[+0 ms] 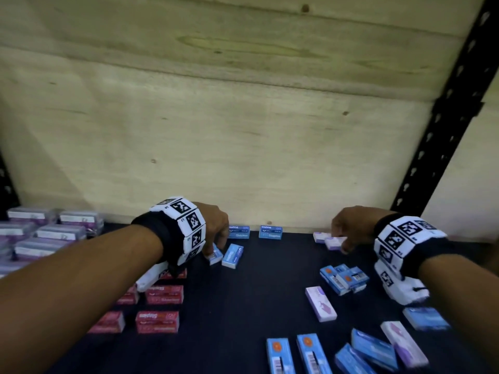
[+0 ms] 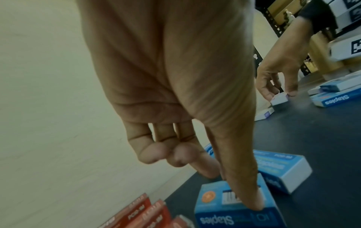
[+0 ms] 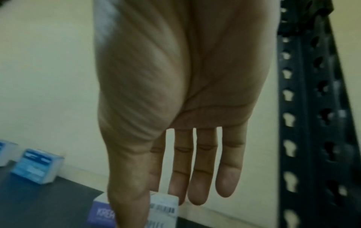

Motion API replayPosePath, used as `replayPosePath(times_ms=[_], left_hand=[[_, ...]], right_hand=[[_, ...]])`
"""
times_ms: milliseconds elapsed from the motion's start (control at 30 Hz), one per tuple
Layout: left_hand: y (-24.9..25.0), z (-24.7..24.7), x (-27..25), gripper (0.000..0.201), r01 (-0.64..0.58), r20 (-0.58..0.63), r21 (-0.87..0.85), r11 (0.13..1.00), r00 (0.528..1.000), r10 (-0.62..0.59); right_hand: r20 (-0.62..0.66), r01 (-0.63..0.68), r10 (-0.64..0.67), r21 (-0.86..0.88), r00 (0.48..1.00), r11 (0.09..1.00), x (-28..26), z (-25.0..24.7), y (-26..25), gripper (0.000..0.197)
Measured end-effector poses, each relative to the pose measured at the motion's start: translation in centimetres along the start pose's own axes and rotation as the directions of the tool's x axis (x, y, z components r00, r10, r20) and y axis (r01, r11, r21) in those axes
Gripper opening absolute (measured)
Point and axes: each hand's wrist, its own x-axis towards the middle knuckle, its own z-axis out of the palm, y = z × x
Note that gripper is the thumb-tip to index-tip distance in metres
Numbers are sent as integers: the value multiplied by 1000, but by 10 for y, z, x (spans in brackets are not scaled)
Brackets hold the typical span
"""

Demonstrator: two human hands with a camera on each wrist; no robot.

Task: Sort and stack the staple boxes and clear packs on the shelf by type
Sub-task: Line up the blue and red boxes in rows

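Note:
My left hand (image 1: 213, 251) pinches a blue staple box (image 1: 216, 257) on the dark shelf (image 1: 256, 292). In the left wrist view, the left hand (image 2: 232, 189) has its thumb on top of that blue staple box (image 2: 213, 200) and a finger behind it. A second blue box (image 1: 232, 255) lies just to its right. My right hand (image 1: 341, 244) pinches a white-and-purple box (image 1: 334, 242) near the back wall. The right wrist view shows the right hand (image 3: 152, 212) with thumb in front of this white-and-purple box (image 3: 164, 206) and fingers behind. Another white-and-purple box (image 1: 320, 236) lies beside it.
Red staple boxes (image 1: 162, 294) sit at the front left, and clear packs (image 1: 54, 230) are stacked at the far left. Two blue boxes (image 1: 270, 232) stand against the plywood wall. More blue boxes (image 1: 344, 278) and white-and-purple boxes (image 1: 321, 303) lie scattered on the right, under a black shelf upright (image 1: 445, 130).

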Motion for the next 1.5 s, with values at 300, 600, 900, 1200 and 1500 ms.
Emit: replayPosePath(times_ms=[300,600,900,1200,1500], left_hand=[[1,0,5,36,-3,15,36,999,1000,2],[-4,3,1,42,-15,30,7,1000,999,15],[-4,0,-5,44,-45,31,29,999,999,44],[-11,-8,-4,49,8,120,78,997,993,-17],[-13,-7,-1,39,-22,99,55,998,995,17]], right_hand=[[66,-104,107,-44,992,994,4,13,31,35],[105,-162,176,-130,979,978,4,18,33,38],[-116,109,-107,3,987,994,-11,-13,-43,8],[169,373,-363,-32,916,927,0,-12,-165,66],[173,334,-314,-105,934,937,8,-10,-187,58]])
